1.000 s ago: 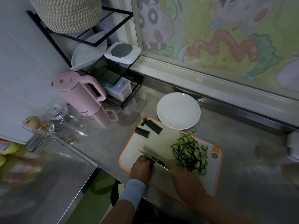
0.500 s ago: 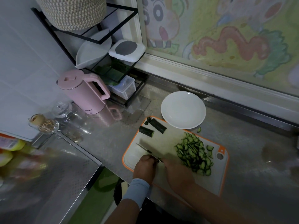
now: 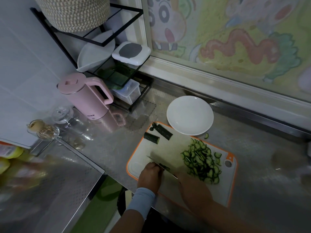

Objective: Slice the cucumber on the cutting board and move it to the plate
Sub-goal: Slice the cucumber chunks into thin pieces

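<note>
A white cutting board [image 3: 170, 148] with an orange rim lies on the steel counter. A heap of thin cucumber slices [image 3: 201, 161] covers its right side. Two uncut cucumber chunks [image 3: 157, 133] lie at its far left corner. My left hand [image 3: 149, 176] holds down a small dark cucumber piece [image 3: 164, 166] at the board's near left. My right hand [image 3: 193, 189] grips the handle of a knife [image 3: 159, 163], whose blade rests against that piece. An empty white plate [image 3: 190, 115] stands just beyond the board.
A pink kettle [image 3: 85, 96] stands left of the board, with glass jars [image 3: 62, 113] beside it. A black wire rack [image 3: 107, 64] with containers fills the back left corner. One stray slice [image 3: 206, 135] lies on the counter by the plate.
Both hands and the knife stay at the board's near left, with the blade shifting slightly along the held piece. The camera view moved a little.
</note>
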Demonstrator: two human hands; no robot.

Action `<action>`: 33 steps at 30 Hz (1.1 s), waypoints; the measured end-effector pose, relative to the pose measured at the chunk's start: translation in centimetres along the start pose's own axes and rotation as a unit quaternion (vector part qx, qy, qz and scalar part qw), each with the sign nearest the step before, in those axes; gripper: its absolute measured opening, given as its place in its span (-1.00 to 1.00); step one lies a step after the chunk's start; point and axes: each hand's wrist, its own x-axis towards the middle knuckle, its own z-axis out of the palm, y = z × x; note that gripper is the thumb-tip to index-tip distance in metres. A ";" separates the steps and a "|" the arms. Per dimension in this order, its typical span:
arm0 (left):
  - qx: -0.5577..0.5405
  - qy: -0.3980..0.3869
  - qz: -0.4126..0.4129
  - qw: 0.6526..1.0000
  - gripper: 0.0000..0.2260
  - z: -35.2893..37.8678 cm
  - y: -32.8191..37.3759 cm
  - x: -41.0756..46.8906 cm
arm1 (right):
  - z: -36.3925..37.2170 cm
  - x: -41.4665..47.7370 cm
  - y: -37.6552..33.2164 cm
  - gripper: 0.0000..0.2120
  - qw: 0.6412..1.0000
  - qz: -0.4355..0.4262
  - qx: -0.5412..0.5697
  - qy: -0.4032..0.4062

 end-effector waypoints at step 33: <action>0.013 0.024 0.049 0.998 -0.82 0.0 -0.3 0.3 | -0.7 2.6 -2.1 -0.58 0.999 0.010 -0.023 0.023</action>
